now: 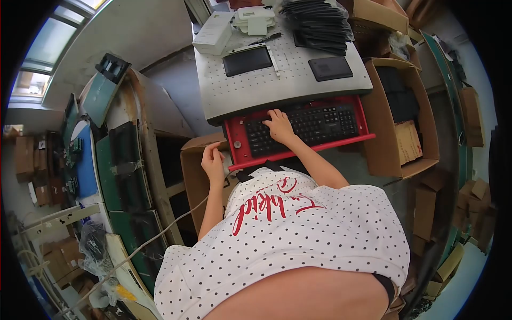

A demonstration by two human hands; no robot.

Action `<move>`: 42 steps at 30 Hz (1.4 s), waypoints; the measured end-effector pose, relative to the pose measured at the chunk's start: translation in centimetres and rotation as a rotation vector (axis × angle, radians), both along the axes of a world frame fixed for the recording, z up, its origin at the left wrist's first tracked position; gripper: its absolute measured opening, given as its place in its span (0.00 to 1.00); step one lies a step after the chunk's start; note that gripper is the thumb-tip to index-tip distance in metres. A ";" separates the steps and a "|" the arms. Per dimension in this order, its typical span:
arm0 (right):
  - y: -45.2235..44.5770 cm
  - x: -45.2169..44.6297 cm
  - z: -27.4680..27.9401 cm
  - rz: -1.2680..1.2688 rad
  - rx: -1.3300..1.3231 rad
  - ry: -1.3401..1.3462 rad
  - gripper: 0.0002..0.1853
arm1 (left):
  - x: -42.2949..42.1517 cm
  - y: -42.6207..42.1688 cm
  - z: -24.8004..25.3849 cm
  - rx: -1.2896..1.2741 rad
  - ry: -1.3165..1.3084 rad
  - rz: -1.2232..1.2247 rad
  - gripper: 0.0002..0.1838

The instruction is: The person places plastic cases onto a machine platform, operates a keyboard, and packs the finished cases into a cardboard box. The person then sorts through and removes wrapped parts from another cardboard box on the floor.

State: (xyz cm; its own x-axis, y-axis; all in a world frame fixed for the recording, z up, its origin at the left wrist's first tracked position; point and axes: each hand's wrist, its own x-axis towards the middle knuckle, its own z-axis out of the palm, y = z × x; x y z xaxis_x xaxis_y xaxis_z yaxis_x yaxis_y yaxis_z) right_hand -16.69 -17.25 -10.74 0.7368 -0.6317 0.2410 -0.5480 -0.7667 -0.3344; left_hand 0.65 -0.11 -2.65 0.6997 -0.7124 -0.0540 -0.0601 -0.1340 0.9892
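My right hand rests on the left part of a black keyboard, its fingers spread over the keys. The keyboard lies in a red pull-out drawer under the perforated table top. Left of the drawer, my left hand is raised with its fingers bent together near the drawer's left edge; whatever it may hold is too small to make out. On the table top lie a black flat panel inside a metal corner guide and a second dark panel to its right.
At the table's back are a white box, white devices and a stack of black parts. An open cardboard box stands right of the table, another at the lower left. A cable crosses at left.
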 end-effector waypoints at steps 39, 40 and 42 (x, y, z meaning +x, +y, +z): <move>-21.5 -19.7 4.3 -0.779 0.565 -0.800 0.25 | -24.5 -34.3 -2.8 0.240 0.015 -0.081 0.29; -21.9 -20.3 4.8 -0.727 0.836 -0.832 0.24 | -24.1 -33.7 -2.5 0.101 0.211 -0.063 0.27; -22.9 -21.1 6.7 -0.596 1.076 -0.840 0.23 | -24.4 -32.3 -0.1 0.065 0.211 -0.075 0.24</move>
